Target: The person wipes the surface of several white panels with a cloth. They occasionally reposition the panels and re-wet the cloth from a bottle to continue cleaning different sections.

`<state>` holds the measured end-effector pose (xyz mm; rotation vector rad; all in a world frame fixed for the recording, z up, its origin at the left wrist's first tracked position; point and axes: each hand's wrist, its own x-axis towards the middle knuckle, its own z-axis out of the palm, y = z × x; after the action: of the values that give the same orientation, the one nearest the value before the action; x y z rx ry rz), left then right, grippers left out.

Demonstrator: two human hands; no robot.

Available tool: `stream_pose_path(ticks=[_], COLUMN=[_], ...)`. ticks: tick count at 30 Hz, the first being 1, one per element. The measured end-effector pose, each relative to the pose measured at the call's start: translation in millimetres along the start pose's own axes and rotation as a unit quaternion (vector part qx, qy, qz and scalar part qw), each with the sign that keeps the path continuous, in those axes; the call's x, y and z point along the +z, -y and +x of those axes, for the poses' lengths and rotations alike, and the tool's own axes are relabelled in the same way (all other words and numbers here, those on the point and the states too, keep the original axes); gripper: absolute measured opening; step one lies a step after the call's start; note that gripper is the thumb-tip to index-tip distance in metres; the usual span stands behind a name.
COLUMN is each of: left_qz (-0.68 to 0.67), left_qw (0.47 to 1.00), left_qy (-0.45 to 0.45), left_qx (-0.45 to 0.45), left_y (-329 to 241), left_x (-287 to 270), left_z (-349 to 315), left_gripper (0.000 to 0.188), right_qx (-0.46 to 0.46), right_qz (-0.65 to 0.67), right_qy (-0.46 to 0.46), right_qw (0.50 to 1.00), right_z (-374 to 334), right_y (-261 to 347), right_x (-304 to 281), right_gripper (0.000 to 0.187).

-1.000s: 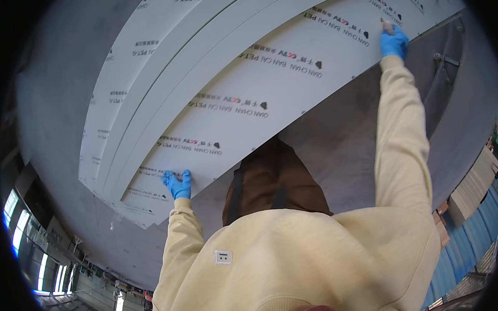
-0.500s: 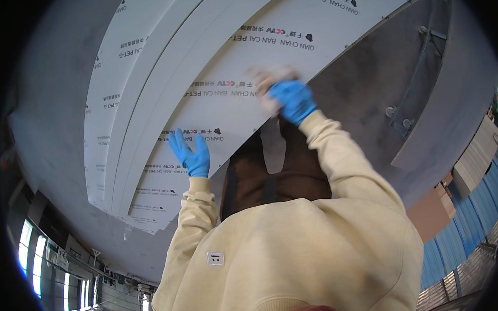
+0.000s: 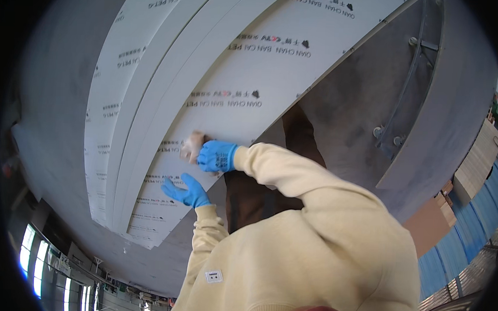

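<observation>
Holding a crumpled pale cloth (image 3: 191,147) on the white printed panel (image 3: 223,118), toward its left end, not far from its body-side edge. Gripping this with the blue-gloved right hand (image 3: 218,156), fingers curled. Holding the blue-gloved left hand (image 3: 187,192) open, thumb spread, just beside the cloth at the panel's left end; cannot tell whether touching or hovering. Showing long white strips (image 3: 169,63) along the panel's far side, brown trousers (image 3: 247,202) below its near edge, a metal bar (image 3: 429,46) right of it.
</observation>
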<state>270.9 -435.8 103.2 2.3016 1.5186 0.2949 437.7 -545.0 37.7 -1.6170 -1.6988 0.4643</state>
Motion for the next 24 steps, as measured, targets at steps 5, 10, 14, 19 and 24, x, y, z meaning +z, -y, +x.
stream_pose_path(ticks=[5,10,14,19,24], left_qz=[0.033,0.075,0.059,0.133,0.211], left_qw=[0.997,0.979,0.958,0.940,0.925], left_qy=[0.073,0.189,0.279,0.292,0.297], left_qx=[-0.007,0.031,-0.021,-0.118,-0.105], left_y=[-57,-169,-255,-260,-233], left_x=[44,113,160,194,206], left_z=[-25,-26,-14,-14,-2], left_gripper=[0.075,0.100,0.133,0.160,0.163], right_qx=[0.262,0.358,0.587,0.315,0.147], right_qz=[0.141,-0.316,-0.309,-0.382,-0.218], right_qy=[-0.127,-0.423,-0.406,-0.443,-0.008], right_qw=[0.946,0.770,0.628,0.747,0.965], right_z=[-62,-315,-495,-340,-154], right_y=[-97,-253,-251,-205,-147], right_x=[-108,-358,-489,-420,-285], right_gripper=[0.007,0.010,0.017,0.012,0.009])
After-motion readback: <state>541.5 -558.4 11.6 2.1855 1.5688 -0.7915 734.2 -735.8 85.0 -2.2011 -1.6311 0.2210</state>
